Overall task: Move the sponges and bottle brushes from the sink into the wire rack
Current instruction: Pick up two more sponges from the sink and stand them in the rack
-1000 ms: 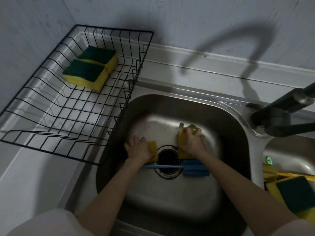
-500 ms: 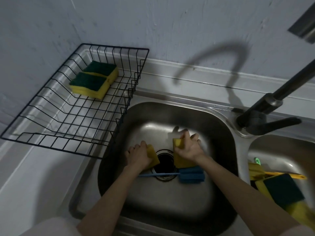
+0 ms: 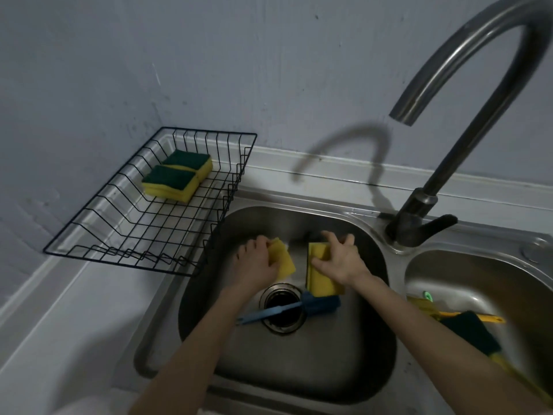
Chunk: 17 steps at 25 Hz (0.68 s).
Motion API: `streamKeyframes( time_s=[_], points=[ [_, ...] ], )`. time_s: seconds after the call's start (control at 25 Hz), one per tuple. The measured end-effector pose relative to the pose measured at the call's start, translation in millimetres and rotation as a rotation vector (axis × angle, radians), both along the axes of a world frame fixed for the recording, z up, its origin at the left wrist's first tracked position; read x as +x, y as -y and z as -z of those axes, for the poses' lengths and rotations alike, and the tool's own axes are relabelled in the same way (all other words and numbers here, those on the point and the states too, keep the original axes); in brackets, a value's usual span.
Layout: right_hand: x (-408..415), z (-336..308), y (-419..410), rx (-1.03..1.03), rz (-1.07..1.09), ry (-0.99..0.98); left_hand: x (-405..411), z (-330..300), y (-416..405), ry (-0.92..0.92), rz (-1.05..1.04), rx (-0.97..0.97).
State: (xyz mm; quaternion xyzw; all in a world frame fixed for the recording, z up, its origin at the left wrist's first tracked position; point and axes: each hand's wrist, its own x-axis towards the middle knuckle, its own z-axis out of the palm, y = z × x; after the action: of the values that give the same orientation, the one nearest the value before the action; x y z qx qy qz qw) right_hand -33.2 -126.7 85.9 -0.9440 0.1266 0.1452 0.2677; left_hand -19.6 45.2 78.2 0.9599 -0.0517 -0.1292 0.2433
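Note:
Both hands are down in the left sink basin (image 3: 344, 369). My left hand (image 3: 257, 263) grips a yellow sponge (image 3: 282, 260), lifted off the basin floor. My right hand (image 3: 338, 259) holds a second yellow sponge (image 3: 320, 280), its green face turned away. A blue bottle brush (image 3: 293, 308) lies across the drain (image 3: 282, 310) below them. The black wire rack (image 3: 125, 235) stands on the counter to the left with two green-topped yellow sponges (image 3: 176, 175) at its far end.
A tall curved faucet (image 3: 460, 115) rises between the two basins at the right. The right basin (image 3: 478, 283) holds another green and yellow sponge (image 3: 469, 333), a yellow-handled brush (image 3: 466, 316) and a second yellow sponge. A grey wall runs behind the counter.
Both hands have risen a little from the basin floor with their sponges. The view has tilted up, showing the faucet's full arch. The blue brush stays on the drain.

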Motion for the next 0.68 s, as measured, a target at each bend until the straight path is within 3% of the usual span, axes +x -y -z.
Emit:
streamKeyframes(
  time_s=[0.28,0.68],
  points=[
    [-8.7,-40.9,-14.5,-0.024,-0.042,0.129,-19.7,-65.3,-3.7,0.36,-0.008,-0.263],
    [-0.8,-119.8,-54.2,0.055,-0.089,0.383,-50.8,-119.6,-73.0,0.589,-0.108,-0.21]
  ],
)
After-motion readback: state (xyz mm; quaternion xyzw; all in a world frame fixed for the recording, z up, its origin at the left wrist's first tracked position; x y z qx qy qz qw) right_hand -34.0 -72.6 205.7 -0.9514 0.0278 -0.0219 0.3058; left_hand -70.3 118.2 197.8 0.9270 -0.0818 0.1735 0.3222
